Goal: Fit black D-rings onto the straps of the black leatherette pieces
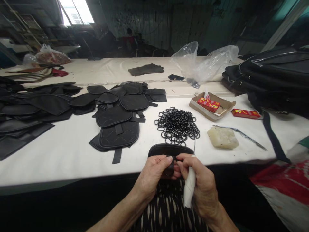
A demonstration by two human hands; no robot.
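Observation:
At the table's front edge, my left hand [155, 170] pinches the strap [170, 167] of a black padded piece [169, 149], thumb on top and fingers beneath. Close beside it, my right hand [199, 180] has its fingertips at the same strap. Its palm and fingers also hold an awl-like tool with a white wrapped handle [190, 187], whose thin metal tip points up and away. Just beyond the piece lies a heap of black metal rings [177, 124]. What sits between the fingertips is too small to make out.
Stacked black padded pieces [118, 135] lie left of the rings, with more black pieces [31, 106] farther left. To the right are a cardboard box [224, 109], a red packet [246, 113], a yellowish block [223, 138], metal tweezers [251, 139] and black bags [272, 74]. Clear plastic [207, 66] lies behind.

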